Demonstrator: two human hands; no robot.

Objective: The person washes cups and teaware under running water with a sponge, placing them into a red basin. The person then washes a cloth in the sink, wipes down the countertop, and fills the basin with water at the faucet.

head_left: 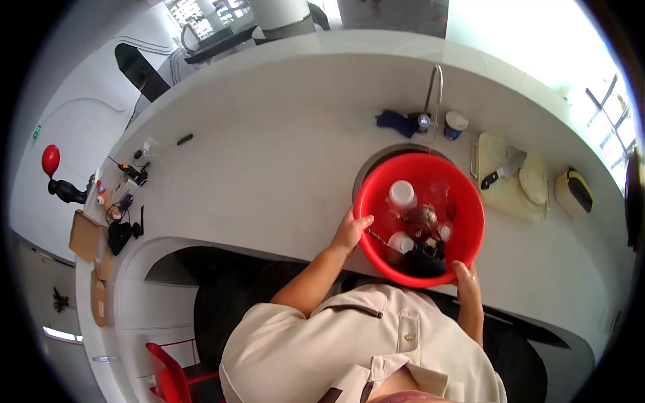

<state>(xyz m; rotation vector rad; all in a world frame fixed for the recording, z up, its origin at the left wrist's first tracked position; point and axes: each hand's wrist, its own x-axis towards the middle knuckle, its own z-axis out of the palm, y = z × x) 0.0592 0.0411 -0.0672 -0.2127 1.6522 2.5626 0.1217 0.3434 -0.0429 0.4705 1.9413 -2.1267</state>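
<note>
A round red plastic basin [475,228] is between my two hands at the counter's front edge, partly covering the round sink [363,173]. My left hand [351,230] grips its left rim, thumb over the edge. My right hand [465,281] holds the near right rim. In the basin are a white-lidded container [402,193], a brown, shiny pot-like object [423,220], a second pale-topped container [401,242], a black object [426,260] and some clear pieces I cannot make out. My fingers under the rim are hidden.
Behind the basin stand a faucet [431,101], a dark blue cloth [396,122] and a blue-and-white cup [455,125]. To the right are a cutting board [494,148], a knife [504,168] and a yellow-and-black box [573,191]. Cables and boxes [87,236] lie far left.
</note>
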